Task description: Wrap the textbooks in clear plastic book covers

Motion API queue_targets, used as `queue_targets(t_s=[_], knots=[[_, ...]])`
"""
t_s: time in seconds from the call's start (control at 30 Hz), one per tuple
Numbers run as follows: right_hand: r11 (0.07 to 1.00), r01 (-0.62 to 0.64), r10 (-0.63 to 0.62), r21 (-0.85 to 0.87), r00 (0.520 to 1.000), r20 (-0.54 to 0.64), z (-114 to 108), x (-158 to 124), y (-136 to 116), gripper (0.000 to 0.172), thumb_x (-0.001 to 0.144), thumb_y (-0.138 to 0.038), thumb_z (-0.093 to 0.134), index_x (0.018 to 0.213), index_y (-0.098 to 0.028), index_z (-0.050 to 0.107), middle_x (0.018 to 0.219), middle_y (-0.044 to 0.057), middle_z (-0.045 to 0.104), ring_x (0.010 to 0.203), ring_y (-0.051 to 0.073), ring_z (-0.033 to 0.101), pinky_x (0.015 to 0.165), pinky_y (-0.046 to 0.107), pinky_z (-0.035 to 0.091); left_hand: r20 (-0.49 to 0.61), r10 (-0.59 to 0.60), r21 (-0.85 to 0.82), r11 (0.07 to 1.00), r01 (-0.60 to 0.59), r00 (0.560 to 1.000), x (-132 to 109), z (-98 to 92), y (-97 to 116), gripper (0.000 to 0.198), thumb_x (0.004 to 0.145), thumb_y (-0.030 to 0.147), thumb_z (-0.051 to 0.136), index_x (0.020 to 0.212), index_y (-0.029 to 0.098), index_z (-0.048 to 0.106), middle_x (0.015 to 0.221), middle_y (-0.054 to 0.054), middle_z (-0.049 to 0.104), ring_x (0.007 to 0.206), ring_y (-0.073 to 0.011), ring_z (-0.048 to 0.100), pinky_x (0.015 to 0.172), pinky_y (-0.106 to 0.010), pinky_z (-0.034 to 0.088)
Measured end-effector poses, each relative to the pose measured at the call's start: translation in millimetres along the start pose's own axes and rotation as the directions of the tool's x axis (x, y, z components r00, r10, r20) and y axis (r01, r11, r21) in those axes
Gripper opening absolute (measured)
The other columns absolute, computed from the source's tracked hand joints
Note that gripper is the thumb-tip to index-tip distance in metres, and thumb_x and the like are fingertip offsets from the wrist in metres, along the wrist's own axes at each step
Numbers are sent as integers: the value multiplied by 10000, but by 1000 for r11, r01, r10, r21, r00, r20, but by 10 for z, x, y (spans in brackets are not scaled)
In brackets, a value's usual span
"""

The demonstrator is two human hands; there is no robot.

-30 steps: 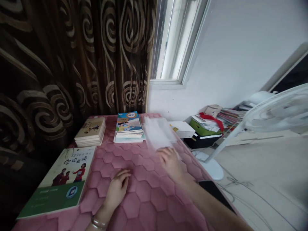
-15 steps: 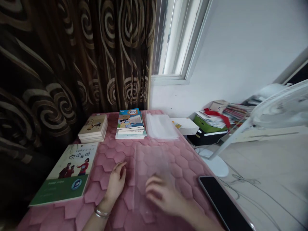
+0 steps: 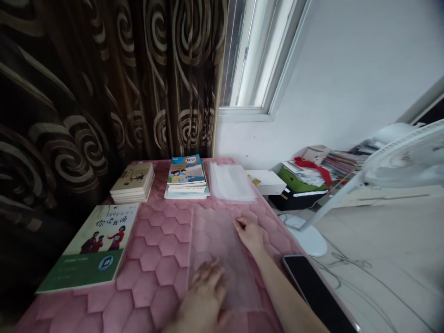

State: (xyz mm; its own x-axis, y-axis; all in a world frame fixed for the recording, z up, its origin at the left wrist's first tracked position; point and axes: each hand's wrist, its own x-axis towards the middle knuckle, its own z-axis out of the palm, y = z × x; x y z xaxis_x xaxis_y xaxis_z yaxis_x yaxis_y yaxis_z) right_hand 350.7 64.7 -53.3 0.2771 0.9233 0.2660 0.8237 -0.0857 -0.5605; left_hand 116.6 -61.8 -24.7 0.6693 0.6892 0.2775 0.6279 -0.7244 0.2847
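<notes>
Logging from the remote feed, I note the clear rectangular plastic sheet (image 3: 215, 240) lying flat on the pink quilted table cover (image 3: 163, 245). Left hand (image 3: 204, 298): spread, palm down on the sheet's near edge. Right hand (image 3: 250, 235): uncurled, fingertips resting at its far right edge, gripping nothing. Black slab phone (image 3: 315, 291) lies just right of the sheet; green-and-white softcover book (image 3: 93, 249) well left.

Clear glossy plastic sleeve (image 3: 222, 249) (slightly frosted), quilted pink cloth table cover (image 3: 159, 259), glossy paper book cover (image 3: 93, 249), shiny black phone (image 3: 319, 293)
</notes>
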Motion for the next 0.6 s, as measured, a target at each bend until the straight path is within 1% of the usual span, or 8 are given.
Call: queue_targets(t_s=[0.07,0.17,0.23,0.3,0.37,0.47,0.53,0.6], knots=[[995,14,-11,101,999,-35,-5,-7,5,295,828,-437,471,735,-222,651,774,53,724,752,224,672,671,291,439,71,29,8,1000,-30,997,25,158,127,611,798,475,647,1348,250,504,1448,-66,484,1345,-308,409,1077,-484,417],[949,1,20,316,998,-61,-42,-5,-8,370,802,-542,472,694,-216,611,653,54,683,636,222,647,602,298,439,81,-10,39,999,7,997,79,344,247,746,786,514,638,1437,245,393,1509,-80,400,1366,-347,368,1081,-537,388],[867,-53,69,495,997,-15,-79,-12,-43,396,762,-600,519,722,-215,604,558,26,631,552,219,618,542,303,440,37,-51,67,997,48,998,118,428,330,874,767,562,629,1494,220,285,1541,-104,336,1377,-380,336,1071,-569,377],[730,-130,116,671,991,65,-114,-30,-97,404,714,-616,594,777,-217,601,519,-4,597,505,213,596,487,300,437,-30,-78,102,992,80,997,159,498,427,961,755,575,625,1523,196,189,1557,-122,294,1384,-397,313,1059,-574,381],[569,-183,142,802,982,124,-128,-55,-155,406,678,-594,668,827,-222,597,546,-16,608,509,200,594,474,294,449,-103,-116,155,979,131,988,202,561,514,933,778,500,625,1529,193,164,1553,-130,300,1376,-391,329,1032,-553,412],[383,-218,105,898,976,192,-89,-95,-216,406,663,-556,730,865,-227,601,628,-10,650,545,180,606,510,295,487,-159,-163,224,955,196,974,258,601,574,768,825,252,580,1511,207,238,1469,-133,446,1264,-323,491,943,-454,494],[323,-222,41,920,974,221,-31,-117,-230,410,645,-542,761,862,-226,614,683,2,677,603,186,635,579,318,525,-152,-199,219,948,229,968,282,563,568,721,815,147,543,1491,203,296,1389,-129,535,1158,-276,576,890,-391,521],[316,-222,-26,922,970,243,19,-139,-234,398,647,-524,777,873,-229,634,753,16,705,696,201,668,693,353,549,-132,-249,167,949,269,960,299,487,550,701,808,156,541,1475,193,329,1357,-127,561,1140,-271,585,897,-386,521]])
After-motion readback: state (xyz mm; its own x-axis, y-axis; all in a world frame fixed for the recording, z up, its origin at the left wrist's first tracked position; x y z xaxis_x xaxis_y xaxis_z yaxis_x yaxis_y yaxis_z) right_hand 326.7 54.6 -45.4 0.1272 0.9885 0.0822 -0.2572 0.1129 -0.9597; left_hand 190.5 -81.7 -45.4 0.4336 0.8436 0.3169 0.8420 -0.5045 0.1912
